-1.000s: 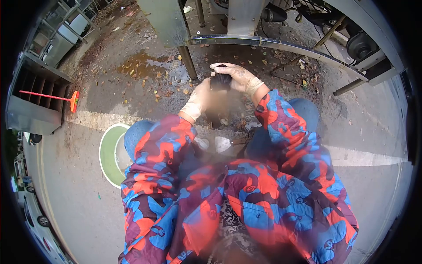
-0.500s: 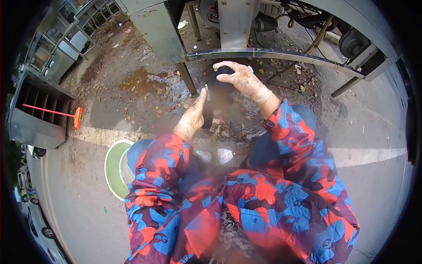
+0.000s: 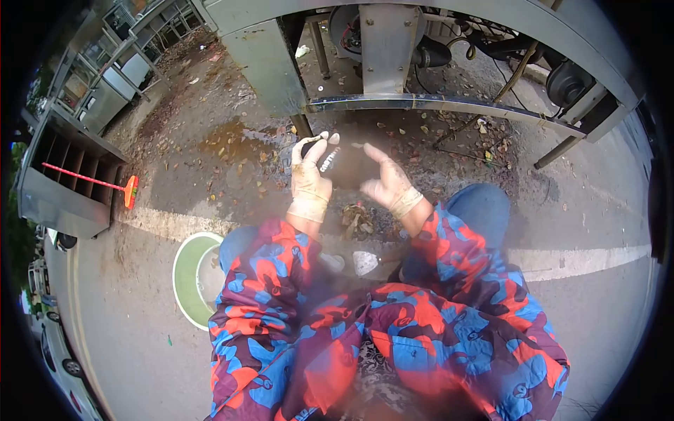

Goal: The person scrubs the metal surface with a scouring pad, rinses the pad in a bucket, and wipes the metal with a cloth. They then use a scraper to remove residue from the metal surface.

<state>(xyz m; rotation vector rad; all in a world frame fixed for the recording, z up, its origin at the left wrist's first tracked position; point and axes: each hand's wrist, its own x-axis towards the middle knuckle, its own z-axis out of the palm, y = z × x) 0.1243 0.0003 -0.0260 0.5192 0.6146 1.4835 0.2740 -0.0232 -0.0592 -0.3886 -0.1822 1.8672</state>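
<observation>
A dark item with white lettering [image 3: 328, 160] is between my gloved hands, blurred in the middle, so its kind does not show. My left hand [image 3: 311, 175] is closed round its left end, thumb up beside the lettering. My right hand [image 3: 390, 184] curves about the right end, with fingers above and thumb below. Both hands wear thin, pale gloves with dirty marks. Below them on the ground lie a white scoop-like piece [image 3: 365, 263] with a handle and a small heap of leaf litter [image 3: 357, 219].
Ahead stands a metal frame [image 3: 435, 104] with legs and machinery beneath it. A green-white basin [image 3: 184, 281] sits by my left knee. Farther left, a red-handled orange brush [image 3: 130, 191] leans on a metal cabinet [image 3: 67, 203]. Wet patches and leaves cover the ground ahead.
The dark item has turned from upright to more sideways. My left hand has risen to its left end, and my right hand has dropped from its top to the right side.
</observation>
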